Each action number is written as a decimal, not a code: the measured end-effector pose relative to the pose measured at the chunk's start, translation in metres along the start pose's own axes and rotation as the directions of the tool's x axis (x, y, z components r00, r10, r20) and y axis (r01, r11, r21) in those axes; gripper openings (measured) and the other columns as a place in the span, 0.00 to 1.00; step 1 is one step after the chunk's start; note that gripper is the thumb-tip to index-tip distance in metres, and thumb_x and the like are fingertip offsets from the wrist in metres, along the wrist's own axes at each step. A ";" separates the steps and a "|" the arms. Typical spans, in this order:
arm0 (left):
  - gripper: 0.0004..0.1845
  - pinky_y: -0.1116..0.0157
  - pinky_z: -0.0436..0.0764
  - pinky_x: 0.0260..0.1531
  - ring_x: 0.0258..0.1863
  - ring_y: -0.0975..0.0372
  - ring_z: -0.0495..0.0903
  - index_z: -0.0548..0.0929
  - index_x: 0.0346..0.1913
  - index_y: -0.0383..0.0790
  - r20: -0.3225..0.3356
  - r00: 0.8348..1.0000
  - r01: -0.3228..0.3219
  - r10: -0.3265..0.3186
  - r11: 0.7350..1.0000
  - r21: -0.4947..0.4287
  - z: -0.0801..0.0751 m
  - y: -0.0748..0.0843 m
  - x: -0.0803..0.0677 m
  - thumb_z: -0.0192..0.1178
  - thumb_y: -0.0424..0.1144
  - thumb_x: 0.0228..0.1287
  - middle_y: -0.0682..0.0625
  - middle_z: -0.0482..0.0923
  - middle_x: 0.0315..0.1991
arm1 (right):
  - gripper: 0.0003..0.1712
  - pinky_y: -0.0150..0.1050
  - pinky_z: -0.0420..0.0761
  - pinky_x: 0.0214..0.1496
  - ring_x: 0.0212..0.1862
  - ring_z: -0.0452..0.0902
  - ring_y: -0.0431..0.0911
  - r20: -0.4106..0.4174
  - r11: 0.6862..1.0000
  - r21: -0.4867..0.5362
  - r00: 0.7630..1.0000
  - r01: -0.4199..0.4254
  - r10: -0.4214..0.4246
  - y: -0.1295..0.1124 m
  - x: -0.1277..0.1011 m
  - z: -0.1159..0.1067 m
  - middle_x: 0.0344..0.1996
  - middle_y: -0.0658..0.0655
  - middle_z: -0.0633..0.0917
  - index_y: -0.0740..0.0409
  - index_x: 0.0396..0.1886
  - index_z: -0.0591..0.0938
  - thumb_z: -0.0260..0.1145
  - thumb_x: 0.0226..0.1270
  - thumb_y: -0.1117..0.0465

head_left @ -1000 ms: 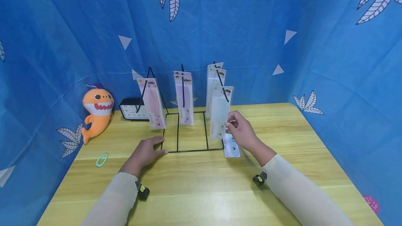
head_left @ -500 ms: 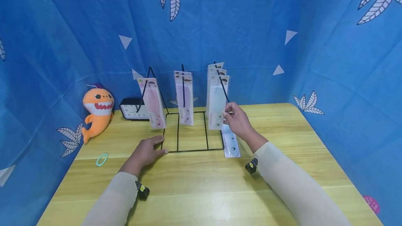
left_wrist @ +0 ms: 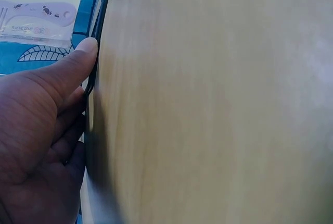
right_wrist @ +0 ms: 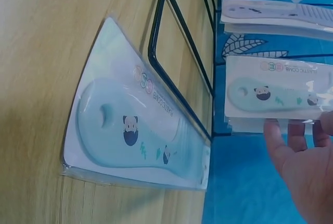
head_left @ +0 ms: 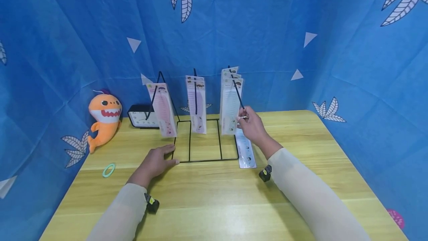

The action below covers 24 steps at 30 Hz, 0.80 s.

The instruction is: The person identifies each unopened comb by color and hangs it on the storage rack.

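Observation:
A black wire rack [head_left: 204, 160] stands on the wooden table with packaged combs hanging from its three hooks. My right hand [head_left: 250, 125] pinches the lower right edge of the front pale-green comb package [head_left: 230, 107] on the right hook, close against the packages behind it. In the right wrist view my fingertips [right_wrist: 296, 146] sit at that package's [right_wrist: 281, 92] lower edge. Another pale-blue comb package [head_left: 245, 150] lies flat on the table beside the rack's right side [right_wrist: 179, 98]. My left hand [head_left: 157, 161] rests on the rack's front left corner, thumb against the wire [left_wrist: 100, 21].
Pink comb packages hang on the left hook [head_left: 164, 111] and the middle hook [head_left: 196, 103]. An orange shark plush [head_left: 103, 118] and a black clock [head_left: 142, 116] stand at the back left. A green hair ring [head_left: 108, 170] lies at the left. Blue cloth walls enclose the table.
My right hand has slid the pale-green package up and back along the right hook, from its tip to the packages behind. The left hand has stayed on the rack corner.

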<state>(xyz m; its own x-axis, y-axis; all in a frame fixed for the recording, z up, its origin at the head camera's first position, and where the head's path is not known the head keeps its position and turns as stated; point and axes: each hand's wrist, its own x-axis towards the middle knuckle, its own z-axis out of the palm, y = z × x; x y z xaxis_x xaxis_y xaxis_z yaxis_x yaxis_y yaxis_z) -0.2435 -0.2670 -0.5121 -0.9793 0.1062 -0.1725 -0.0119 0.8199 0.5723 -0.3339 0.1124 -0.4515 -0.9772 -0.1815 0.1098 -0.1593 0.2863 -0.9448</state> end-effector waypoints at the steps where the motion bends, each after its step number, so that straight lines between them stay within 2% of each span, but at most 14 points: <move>1: 0.37 0.40 0.62 0.85 0.86 0.42 0.60 0.74 0.81 0.43 -0.001 1.000 -0.001 0.001 1.000 0.000 0.000 0.000 0.000 0.72 0.49 0.76 0.45 0.66 0.85 | 0.06 0.60 0.88 0.68 0.58 0.84 0.60 -0.004 1.000 0.000 1.000 -0.001 0.001 0.000 0.001 0.000 0.54 0.63 0.76 0.60 0.56 0.69 0.54 0.90 0.62; 5: 0.37 0.40 0.62 0.85 0.85 0.42 0.61 0.74 0.81 0.43 -0.005 1.000 0.000 0.000 1.000 0.003 0.000 0.001 0.000 0.72 0.50 0.75 0.46 0.67 0.84 | 0.06 0.59 0.89 0.67 0.60 0.84 0.60 -0.019 1.000 0.005 1.000 -0.014 0.014 0.001 0.003 0.000 0.56 0.63 0.78 0.58 0.57 0.71 0.55 0.90 0.62; 11: 0.37 0.39 0.62 0.85 0.86 0.42 0.61 0.74 0.81 0.43 -0.002 1.000 0.004 -0.004 1.000 -0.003 -0.001 0.001 -0.001 0.72 0.50 0.75 0.46 0.67 0.84 | 0.08 0.63 0.86 0.70 0.64 0.83 0.60 -0.021 0.999 0.025 0.999 -0.032 0.032 0.004 0.005 0.000 0.56 0.63 0.80 0.57 0.59 0.72 0.55 0.90 0.60; 18: 0.37 0.40 0.62 0.85 0.85 0.42 0.61 0.74 0.81 0.43 -0.006 1.000 -0.002 0.002 1.000 0.000 0.000 0.001 -0.001 0.72 0.50 0.75 0.45 0.67 0.84 | 0.10 0.56 0.89 0.67 0.63 0.83 0.58 -0.028 0.999 0.010 0.999 -0.038 0.038 0.006 0.005 0.000 0.56 0.62 0.80 0.57 0.62 0.73 0.55 0.90 0.59; 24: 0.37 0.41 0.62 0.86 0.86 0.42 0.61 0.73 0.81 0.43 -0.002 1.000 0.004 -0.004 1.000 0.004 -0.001 0.003 -0.002 0.71 0.49 0.75 0.46 0.67 0.84 | 0.10 0.61 0.87 0.70 0.64 0.82 0.60 -0.027 0.998 0.041 0.998 -0.047 0.048 0.006 0.005 0.000 0.56 0.63 0.80 0.57 0.62 0.73 0.55 0.90 0.60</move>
<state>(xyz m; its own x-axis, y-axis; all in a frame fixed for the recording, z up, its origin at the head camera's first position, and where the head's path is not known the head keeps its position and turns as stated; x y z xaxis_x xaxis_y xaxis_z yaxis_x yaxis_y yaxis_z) -0.2421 -0.2648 -0.5093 -0.9796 0.1021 -0.1733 -0.0149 0.8226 0.5685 -0.3402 0.1132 -0.4567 -0.9873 -0.1418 0.0722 -0.1070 0.2557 -0.9608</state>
